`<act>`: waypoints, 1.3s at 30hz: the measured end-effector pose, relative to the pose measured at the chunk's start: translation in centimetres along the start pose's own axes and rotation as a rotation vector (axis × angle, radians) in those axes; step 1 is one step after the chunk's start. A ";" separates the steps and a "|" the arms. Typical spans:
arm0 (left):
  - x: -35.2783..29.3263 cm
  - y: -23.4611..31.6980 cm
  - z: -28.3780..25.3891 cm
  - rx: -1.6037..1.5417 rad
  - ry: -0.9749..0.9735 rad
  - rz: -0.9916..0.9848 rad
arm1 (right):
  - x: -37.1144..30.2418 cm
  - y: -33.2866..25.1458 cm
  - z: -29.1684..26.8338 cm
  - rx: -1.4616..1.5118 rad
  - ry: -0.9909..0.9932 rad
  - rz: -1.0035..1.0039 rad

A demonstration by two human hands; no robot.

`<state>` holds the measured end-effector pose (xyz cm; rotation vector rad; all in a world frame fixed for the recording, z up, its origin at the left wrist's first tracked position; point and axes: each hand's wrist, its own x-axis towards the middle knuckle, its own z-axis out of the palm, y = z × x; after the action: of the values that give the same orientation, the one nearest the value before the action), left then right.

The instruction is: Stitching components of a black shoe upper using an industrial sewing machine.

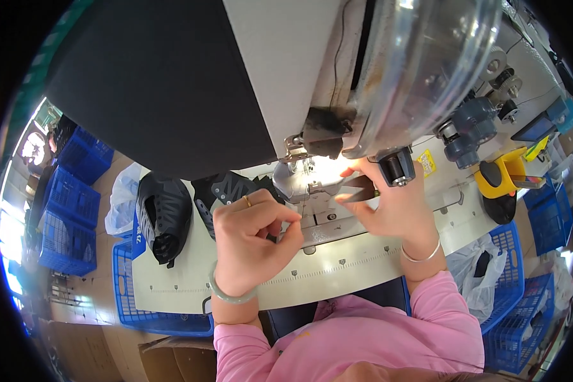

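Sewing machine (286, 57) (cropped above), right hand (391, 207) holding snips (361, 190), 1 shoe (226, 189) half-hidden

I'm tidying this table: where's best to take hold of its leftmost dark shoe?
Probably across the near end of the leftmost shoe, coming from the person's side: it lies lengthwise away from them, that end narrows, and a second dark shoe crowds its right.

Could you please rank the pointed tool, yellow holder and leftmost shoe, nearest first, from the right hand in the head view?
1. Pointed tool, in the right hand.
2. Yellow holder, to the hand's right.
3. Leftmost shoe, well to the left.
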<state>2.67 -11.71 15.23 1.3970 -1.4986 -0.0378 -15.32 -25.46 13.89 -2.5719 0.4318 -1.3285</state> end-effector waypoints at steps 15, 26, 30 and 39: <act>1.3 -1.9 0.4 0.251 0.146 0.030 | -0.7 -0.5 -0.2 0.023 -0.109 0.077; 2.8 -6.6 2.9 -0.173 0.103 -0.310 | -1.1 4.7 3.9 0.509 0.121 0.372; 3.6 -7.8 2.9 -0.367 0.043 -0.226 | -1.8 4.6 3.8 0.596 0.133 0.377; 2.3 -3.4 2.0 0.184 0.038 -0.124 | -3.2 5.1 3.2 0.671 0.144 0.394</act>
<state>4.27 -15.69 13.67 1.6286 -1.4106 0.0507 -15.21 -28.90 8.05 -1.7504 0.4014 -1.2427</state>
